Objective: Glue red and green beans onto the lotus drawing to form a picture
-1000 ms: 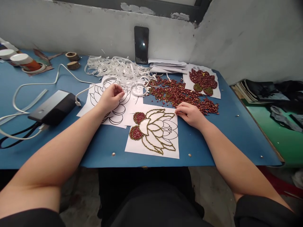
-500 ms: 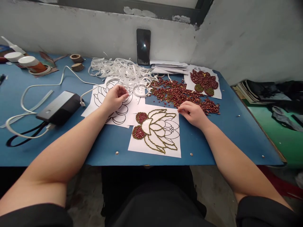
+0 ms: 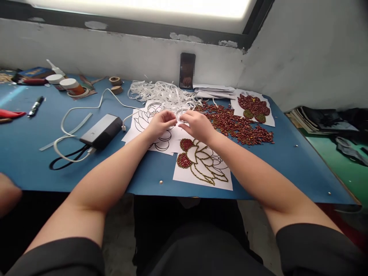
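Note:
My left hand is over the lotus line drawings, its fingers curled and closed; what they hold, if anything, is too small to make out. Close beside it is my right hand, thumb and fingers apart, with nothing visible between them. Below my right hand lies a sheet with a lotus outlined in green beans and two round parts filled with red beans. Loose red and green beans are heaped to the right. Behind my hands is a pile of white paper strips, with a tape ring between them.
A finished bean lotus is at the back right. A phone leans on the wall by folded papers. A power bank with cables, glue bottles and a marker are left. Part of another person shows at the left edge.
My right hand has moved left from the bean heap to beside my left hand, and its fingers have parted. The camera view has shifted left and up.

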A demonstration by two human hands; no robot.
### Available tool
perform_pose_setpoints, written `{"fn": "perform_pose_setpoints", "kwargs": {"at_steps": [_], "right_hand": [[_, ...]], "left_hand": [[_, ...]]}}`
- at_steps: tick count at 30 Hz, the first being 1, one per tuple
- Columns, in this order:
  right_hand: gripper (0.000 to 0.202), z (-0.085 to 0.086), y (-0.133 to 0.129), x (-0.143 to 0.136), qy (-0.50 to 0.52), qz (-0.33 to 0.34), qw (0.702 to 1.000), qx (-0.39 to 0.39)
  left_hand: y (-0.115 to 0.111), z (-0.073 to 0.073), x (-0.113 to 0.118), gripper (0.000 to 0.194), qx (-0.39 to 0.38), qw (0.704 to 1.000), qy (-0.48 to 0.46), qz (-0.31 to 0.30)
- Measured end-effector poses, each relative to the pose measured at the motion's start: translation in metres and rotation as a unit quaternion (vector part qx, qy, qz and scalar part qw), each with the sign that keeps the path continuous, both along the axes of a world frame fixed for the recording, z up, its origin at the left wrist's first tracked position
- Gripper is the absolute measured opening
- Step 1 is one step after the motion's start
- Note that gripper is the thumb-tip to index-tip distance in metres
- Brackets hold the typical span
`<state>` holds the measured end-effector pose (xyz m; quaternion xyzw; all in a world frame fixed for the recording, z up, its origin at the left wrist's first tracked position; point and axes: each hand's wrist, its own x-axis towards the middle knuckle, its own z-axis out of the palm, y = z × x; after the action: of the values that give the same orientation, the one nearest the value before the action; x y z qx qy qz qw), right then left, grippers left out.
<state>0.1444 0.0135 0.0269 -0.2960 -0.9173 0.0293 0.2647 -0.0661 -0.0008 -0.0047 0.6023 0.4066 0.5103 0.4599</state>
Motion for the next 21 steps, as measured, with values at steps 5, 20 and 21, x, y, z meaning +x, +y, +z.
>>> {"fn": "perform_pose_setpoints", "kwargs": {"at_steps": [5, 20, 21], "right_hand": [[0.011, -0.002, 0.010, -0.027, 0.004, -0.010, 1.000, 0.005], [0.016, 0.019, -0.023, 0.070, 0.078, -0.051, 0.995, -0.017], [0.016, 0.014, -0.024, 0.087, 0.081, -0.064, 0.994, -0.020]], "left_hand": [[0.002, -0.002, -0.002, 0.050, -0.040, 0.997, -0.067, 0.001], [0.001, 0.002, -0.013, 0.008, 0.101, 0.928, 0.340, 0.118], [0.000, 0.002, -0.013, 0.006, 0.109, 0.909, 0.383, 0.124]]}}
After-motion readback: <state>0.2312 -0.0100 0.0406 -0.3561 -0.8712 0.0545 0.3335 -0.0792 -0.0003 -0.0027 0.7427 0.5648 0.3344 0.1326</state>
